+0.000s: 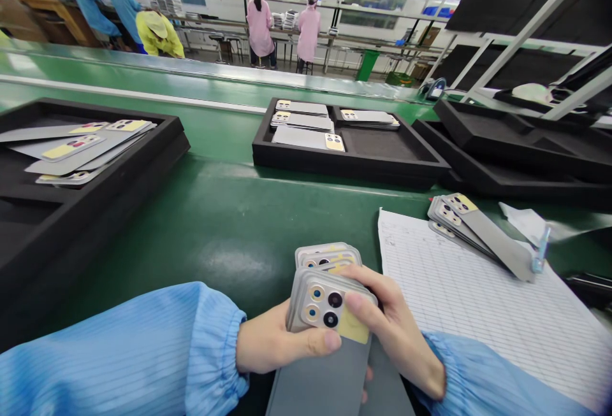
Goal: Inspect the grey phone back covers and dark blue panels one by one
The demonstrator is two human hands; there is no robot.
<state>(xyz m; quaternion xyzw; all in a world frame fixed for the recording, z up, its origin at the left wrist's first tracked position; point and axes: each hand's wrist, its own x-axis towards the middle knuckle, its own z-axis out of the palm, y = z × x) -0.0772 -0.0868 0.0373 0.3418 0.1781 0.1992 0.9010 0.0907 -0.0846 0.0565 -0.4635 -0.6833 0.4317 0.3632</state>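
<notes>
A stack of grey phone back covers (329,371) is between my two hands at the bottom middle. The top cover has a camera block with several lens rings and a pale yellow film patch. My left hand (287,343) is closed round the stack's left side, its thumb lying across the top cover. From the right, my right hand (394,320) grips the upper right edge, with its thumb or finger pressed on the yellow film. More covers (329,253) show just behind the held stack; whether they are held too I cannot tell.
A black foam tray (349,171) with several covers stands ahead, another tray (157,161) at left. Black trays (526,161) are piled at right. A lined paper sheet (430,276) bears a fanned pile of covers (482,231). People in work coats (261,21) are in the background.
</notes>
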